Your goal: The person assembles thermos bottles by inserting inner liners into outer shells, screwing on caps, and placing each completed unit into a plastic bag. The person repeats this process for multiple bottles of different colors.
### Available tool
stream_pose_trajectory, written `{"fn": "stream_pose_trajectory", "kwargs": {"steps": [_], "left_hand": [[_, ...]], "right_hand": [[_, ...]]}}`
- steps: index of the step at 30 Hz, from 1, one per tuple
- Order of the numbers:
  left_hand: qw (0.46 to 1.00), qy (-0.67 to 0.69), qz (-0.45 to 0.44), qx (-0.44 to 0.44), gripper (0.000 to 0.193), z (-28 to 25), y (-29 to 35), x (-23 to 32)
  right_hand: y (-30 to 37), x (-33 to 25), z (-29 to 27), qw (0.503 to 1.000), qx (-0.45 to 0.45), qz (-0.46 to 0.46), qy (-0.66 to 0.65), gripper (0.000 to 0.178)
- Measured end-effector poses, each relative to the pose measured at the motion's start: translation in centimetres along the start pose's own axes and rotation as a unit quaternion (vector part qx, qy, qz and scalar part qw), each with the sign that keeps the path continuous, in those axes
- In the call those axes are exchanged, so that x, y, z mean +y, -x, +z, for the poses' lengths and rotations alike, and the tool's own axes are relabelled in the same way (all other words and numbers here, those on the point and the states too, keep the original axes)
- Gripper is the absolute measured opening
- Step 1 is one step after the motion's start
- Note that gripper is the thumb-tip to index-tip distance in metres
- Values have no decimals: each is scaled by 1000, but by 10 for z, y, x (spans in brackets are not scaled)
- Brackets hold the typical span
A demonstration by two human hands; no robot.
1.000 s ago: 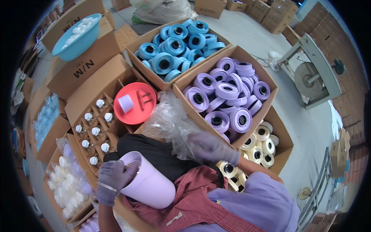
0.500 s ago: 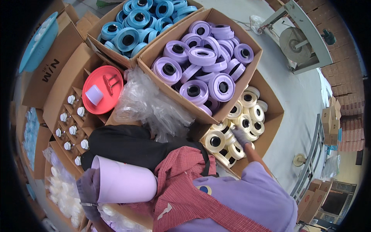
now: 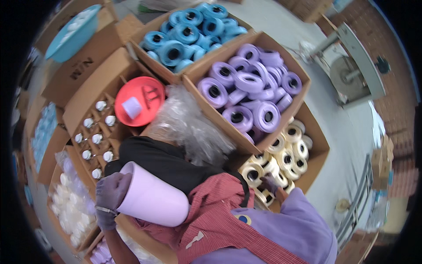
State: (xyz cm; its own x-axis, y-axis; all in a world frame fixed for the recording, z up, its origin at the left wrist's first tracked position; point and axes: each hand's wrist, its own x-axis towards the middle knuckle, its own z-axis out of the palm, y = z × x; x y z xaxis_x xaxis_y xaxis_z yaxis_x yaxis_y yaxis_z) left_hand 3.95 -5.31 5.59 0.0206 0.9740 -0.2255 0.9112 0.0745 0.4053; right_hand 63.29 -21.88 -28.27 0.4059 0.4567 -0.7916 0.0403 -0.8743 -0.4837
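My left hand (image 3: 110,198), in a grey glove, grips the rim of a lilac plastic tub (image 3: 154,196). The tub lies on its side across my lap, its closed end toward the red checked apron (image 3: 220,198). On the right, my gloved right hand (image 3: 272,182) reaches among cream ring-shaped lids (image 3: 285,158) with black centres, in a cardboard box (image 3: 317,147). Blur and the lids obscure its fingertips, so I cannot make out whether it grips one.
Ahead, one box holds lilac lids (image 3: 249,81), another blue lids (image 3: 184,33). A red lid (image 3: 136,90) with a small lilac cup (image 3: 131,107) rests on a divided carton of white-capped bottles (image 3: 97,138). Clear plastic bags (image 3: 193,127) lie between. A metal frame (image 3: 358,66) stands at far right.
The view has shifted, so the boxes sit lower and further right. My left hand has raised the tub's open end. My right hand has come slightly nearer within the cream lids.
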Motion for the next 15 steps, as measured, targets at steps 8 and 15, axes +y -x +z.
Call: {"fn": "stream_pose_trajectory", "kwargs": {"steps": [8,15], "left_hand": [[998,-58,-23,-9,64,10,2,-14],[924,320,113,177,60,-14,-8,32]], "right_hand": [[117,-146,-43,896,-58,-111,427,44],[250,-380,79,729,-105,-631,243,46]]}}
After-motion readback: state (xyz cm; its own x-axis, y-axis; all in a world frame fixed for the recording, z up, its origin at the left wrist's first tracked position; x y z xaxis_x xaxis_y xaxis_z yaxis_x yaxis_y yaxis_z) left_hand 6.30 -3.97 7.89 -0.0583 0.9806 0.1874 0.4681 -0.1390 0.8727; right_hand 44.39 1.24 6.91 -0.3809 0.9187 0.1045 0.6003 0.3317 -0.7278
